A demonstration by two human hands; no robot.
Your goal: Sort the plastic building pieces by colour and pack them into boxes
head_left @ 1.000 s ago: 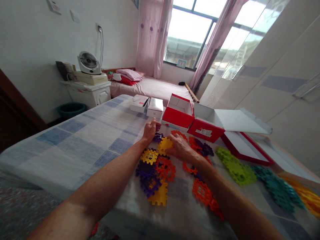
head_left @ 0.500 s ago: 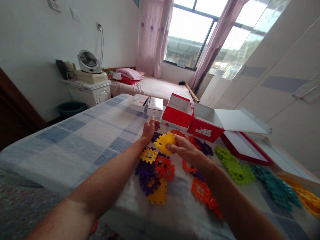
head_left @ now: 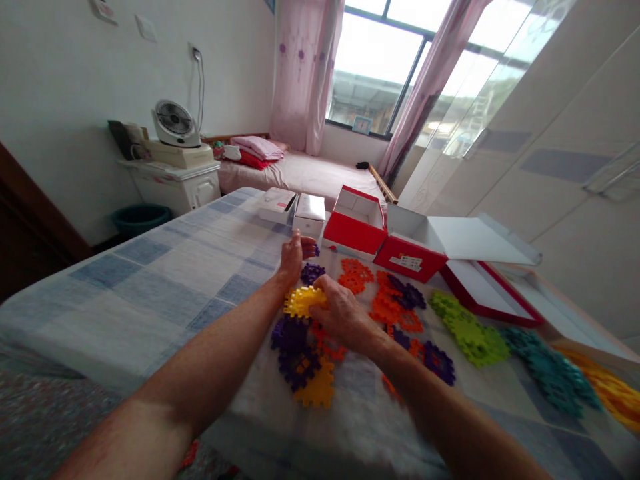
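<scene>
Pinched in my right hand (head_left: 345, 313) is a yellow interlocking plastic tile (head_left: 302, 303) with notched edges, held over the left part of the pile. My left hand (head_left: 294, 257) is beyond it, thumb up and fingers stretched to the right. A bit of purple shows by its fingertips; I cannot tell whether they touch it. A purple tile (head_left: 313, 273) lies just nearer. Below the right hand are dark purple tiles (head_left: 299, 363) and a yellow-orange tile (head_left: 316, 388). Orange tiles (head_left: 355, 275) lie further back, with one partly hidden under my right hand.
Green tiles (head_left: 470, 328), teal tiles (head_left: 547, 370) and orange-yellow tiles (head_left: 613, 387) lie to the right on the checked tablecloth (head_left: 165, 293). Two white boxes (head_left: 309, 215), an open red box (head_left: 355, 230) and another red box (head_left: 411, 259) with its lid raised line the back.
My right hand has moved left and slightly toward me with the yellow tile, uncovering orange and purple tiles on the right. My left hand has shifted slightly left.
</scene>
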